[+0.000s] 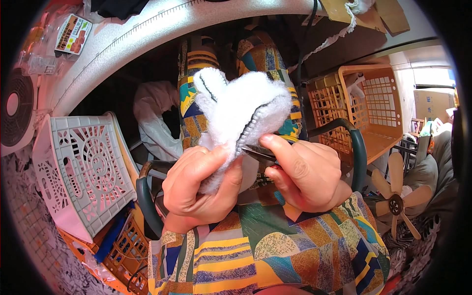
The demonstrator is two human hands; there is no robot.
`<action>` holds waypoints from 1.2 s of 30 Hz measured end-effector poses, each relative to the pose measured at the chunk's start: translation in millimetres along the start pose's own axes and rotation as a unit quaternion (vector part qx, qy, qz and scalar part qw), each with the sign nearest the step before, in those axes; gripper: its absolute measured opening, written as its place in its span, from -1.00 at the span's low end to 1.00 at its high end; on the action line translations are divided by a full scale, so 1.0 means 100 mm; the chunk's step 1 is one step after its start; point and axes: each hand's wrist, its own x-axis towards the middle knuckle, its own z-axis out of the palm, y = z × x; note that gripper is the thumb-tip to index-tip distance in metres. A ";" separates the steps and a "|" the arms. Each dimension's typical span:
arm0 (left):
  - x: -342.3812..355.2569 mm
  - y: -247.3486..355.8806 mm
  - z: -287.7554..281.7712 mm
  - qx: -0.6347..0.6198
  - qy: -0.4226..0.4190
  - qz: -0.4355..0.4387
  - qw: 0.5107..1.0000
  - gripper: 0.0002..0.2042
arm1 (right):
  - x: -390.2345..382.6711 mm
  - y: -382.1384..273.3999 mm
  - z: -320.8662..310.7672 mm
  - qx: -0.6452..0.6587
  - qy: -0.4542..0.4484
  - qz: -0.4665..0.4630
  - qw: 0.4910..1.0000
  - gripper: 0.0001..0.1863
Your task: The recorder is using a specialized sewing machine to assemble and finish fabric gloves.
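Head view, looking down at the lap. Both hands sit at the centre of the frame, working on a white fleecy fabric piece (pixel 241 105) with a dark stitched seam along one edge. The piece stands up from the hands into the upper centre of the frame, with lobes spreading left and right.

The left hand (pixel 199 189) is closed around the lower part of the fabric piece, thumb pressed against its front. The right hand (pixel 305 172) is closed on a pair of small dark snips (pixel 260 152); the thumb lies along the top and the metal tips meet the seam edge of the fabric. How far the blades are parted cannot be told.

Both forearms and the legs beneath wear multicoloured patterned cloth (pixel 275 250), which fills the lower centre of the frame.

Surroundings: a white plastic lattice basket (pixel 83 167) lies tilted at middle left, with an orange basket (pixel 123 250) partly under it at lower left. A second orange lattice basket (pixel 366 105) stands at upper right. A dark green chair arm (pixel 356 147) curves just right of the right hand. A white table edge (pixel 147 27) marked with a ruler scale arcs across the upper left. A small fan with tan blades (pixel 396 204) lies at lower right.
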 end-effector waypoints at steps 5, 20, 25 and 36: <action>0.03 -0.03 -0.01 -0.006 -0.021 0.032 0.999 -0.67 | 0.02 0.01 0.01 -0.008 0.073 0.011 0.997 -0.57; 0.05 -0.01 -0.02 -0.002 -0.011 0.038 0.999 -0.64 | 0.01 -0.03 -0.05 -0.014 -0.001 -0.004 1.000 -0.58; 0.05 -0.02 -0.03 0.002 -0.009 0.051 0.999 -0.63 | 0.01 -0.02 -0.03 0.005 0.002 0.001 1.000 -0.58; 0.04 0.00 -0.02 0.002 -0.005 0.049 0.999 -0.62 | 0.02 -0.04 -0.02 0.037 0.016 0.018 0.999 -0.58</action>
